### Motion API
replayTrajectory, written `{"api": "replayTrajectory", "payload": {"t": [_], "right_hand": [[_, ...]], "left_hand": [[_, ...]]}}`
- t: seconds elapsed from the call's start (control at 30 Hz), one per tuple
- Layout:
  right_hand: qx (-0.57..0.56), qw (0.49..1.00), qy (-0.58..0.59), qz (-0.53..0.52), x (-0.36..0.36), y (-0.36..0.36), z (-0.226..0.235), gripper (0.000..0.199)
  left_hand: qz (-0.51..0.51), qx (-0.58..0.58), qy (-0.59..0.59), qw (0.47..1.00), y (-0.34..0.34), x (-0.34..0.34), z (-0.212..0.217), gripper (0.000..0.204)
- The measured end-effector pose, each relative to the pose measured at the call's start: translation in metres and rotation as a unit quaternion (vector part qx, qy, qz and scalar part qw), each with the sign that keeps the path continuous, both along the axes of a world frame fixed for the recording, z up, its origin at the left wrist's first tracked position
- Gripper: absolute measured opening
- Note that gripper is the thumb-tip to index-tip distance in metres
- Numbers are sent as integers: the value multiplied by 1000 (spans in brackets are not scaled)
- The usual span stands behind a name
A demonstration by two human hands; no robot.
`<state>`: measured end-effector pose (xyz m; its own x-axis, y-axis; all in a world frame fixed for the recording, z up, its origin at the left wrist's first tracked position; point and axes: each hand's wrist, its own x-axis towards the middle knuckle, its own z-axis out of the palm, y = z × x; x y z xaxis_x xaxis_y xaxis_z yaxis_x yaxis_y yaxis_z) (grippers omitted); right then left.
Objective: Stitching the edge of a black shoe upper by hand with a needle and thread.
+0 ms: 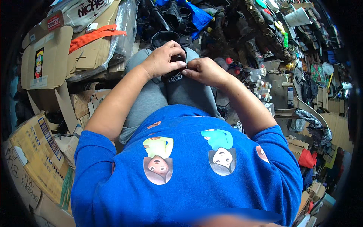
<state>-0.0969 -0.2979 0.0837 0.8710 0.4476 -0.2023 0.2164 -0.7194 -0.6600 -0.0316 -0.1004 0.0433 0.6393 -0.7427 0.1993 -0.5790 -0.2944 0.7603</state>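
Observation:
On my lap, over grey trousers (pixel 189 92), lies a black item (pixel 174 78) that looks like a shoe or sandal; its exact kind is hard to tell. My left hand (pixel 162 60) curls over it from the left, fingers bent and thumb reaching right. From the other side my right hand (pixel 206 71) closes with thumb and forefinger in a pinch. The two thumbs almost meet above the item. My fingers cover much of it, and whatever thin part lies between the fingertips is too small to make out.
Beyond my knees lies a heap of black shoe-like things (pixel 172 15) beside a blue plastic sheet (pixel 199 18). Cardboard boxes (pixel 49 64) and a red-orange strip (pixel 94 36) stand at left. Small bottles (pixel 262 90) and a metal bar frame (pixel 308 109) are at right.

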Motion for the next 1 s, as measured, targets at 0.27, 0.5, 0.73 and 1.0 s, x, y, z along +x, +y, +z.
{"api": "replayTrajectory", "payload": {"t": [0.27,0.5,0.73,1.0], "right_hand": [[36,999,24,0,-18,-22,2,28],[265,949,58,-160,-46,-36,29,33],[140,982,0,-126,-22,-28,21,19],[46,997,-35,-51,-7,-21,12,20]], "left_hand": [[-19,-17,33,999,-9,7,-10,27],[-30,51,15,998,-2,22,5,27],[-124,91,149,977,1,48,17,21],[-149,101,172,968,1,50,19,21]]}}
